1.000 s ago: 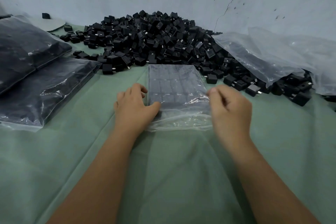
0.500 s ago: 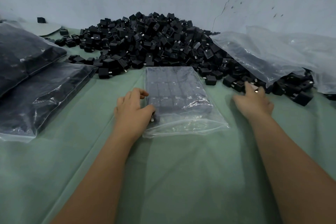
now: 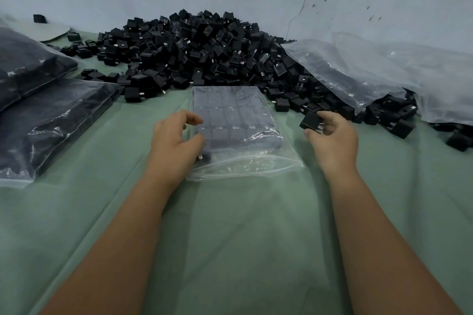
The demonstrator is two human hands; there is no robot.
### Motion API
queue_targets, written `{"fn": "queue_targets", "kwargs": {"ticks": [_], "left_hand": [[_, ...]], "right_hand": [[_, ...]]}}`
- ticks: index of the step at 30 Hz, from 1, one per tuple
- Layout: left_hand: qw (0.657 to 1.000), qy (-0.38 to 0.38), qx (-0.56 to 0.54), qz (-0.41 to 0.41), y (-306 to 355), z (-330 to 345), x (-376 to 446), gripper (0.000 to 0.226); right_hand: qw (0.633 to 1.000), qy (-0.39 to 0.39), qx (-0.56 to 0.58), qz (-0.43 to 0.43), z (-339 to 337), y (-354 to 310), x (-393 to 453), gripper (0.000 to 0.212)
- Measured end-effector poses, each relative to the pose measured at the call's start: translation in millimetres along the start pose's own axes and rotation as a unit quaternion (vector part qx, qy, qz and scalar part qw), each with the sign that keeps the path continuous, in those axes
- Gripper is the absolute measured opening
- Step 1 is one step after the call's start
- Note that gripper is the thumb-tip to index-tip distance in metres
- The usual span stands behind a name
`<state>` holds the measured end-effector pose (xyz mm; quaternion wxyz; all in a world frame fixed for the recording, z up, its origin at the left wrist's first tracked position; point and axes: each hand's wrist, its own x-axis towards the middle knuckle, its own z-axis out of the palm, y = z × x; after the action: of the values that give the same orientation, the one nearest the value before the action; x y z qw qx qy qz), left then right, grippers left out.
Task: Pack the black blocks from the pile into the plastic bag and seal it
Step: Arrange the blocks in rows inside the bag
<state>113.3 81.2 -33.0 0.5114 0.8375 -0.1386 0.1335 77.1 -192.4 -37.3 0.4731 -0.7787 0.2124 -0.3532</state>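
A clear plastic bag (image 3: 245,161) lies flat in the middle of the green cloth, its mouth toward me, with rows of black blocks (image 3: 230,115) packed inside. Behind it rises a big pile of loose black blocks (image 3: 199,54) against the wall. My left hand (image 3: 176,140) rests at the bag's left edge, thumb on the plastic near the mouth, fingers loosely curled. My right hand (image 3: 332,138) hovers to the right of the bag and pinches one black block (image 3: 311,120) in its fingertips.
Two filled bags (image 3: 51,120) lie at the left. A heap of empty clear bags (image 3: 371,69) drapes over blocks at the right. Green cloth (image 3: 243,238) covers the table toward me. A pale cracked wall stands behind the pile.
My right hand left the bag's mouth, reached to the pile's right edge, and came back toward the bag with one black block. The left hand stayed at the bag's left edge.
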Motion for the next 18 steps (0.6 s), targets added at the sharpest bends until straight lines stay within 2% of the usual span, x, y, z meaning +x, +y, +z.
{"fn": "queue_targets", "kwargs": {"ticks": [3, 5, 7, 9, 12, 15, 18], "left_hand": [[0.992, -0.066, 0.031, 0.103, 5.3, -1.6, -8.1, 0.022], [0.977, -0.134, 0.082, 0.144, 6.3, -2.4, -13.4, 0.048], [0.966, -0.173, 0.124, 0.146, 7.1, -2.9, -15.1, 0.066], [0.969, -0.161, 0.123, 0.143, 7.5, -3.2, -14.1, 0.059], [0.985, -0.112, 0.031, 0.126, 9.8, -2.4, -12.8, 0.018], [0.996, -0.063, -0.048, 0.039, 11.7, -2.3, -15.4, 0.011], [0.996, -0.032, -0.079, -0.003, 12.6, -1.0, -15.4, 0.007]], "right_hand": [[0.998, 0.056, 0.014, -0.012, 6.1, -14.3, -21.1, 0.03], [0.996, 0.07, 0.012, -0.061, 10.5, -27.3, -41.2, 0.026], [0.991, 0.027, 0.041, -0.127, 16.6, -41.6, -65.4, 0.023], [0.979, -0.072, 0.089, -0.168, 21.2, -55.4, -89.7, 0.022], [0.941, -0.206, 0.053, -0.262, 25.5, -65.6, -113.7, 0.021], [0.917, -0.238, -0.049, -0.316, 29.8, -66.9, -120.9, 0.025], [0.906, -0.214, -0.173, -0.321, 33.6, -62.7, -116.4, 0.026]]}}
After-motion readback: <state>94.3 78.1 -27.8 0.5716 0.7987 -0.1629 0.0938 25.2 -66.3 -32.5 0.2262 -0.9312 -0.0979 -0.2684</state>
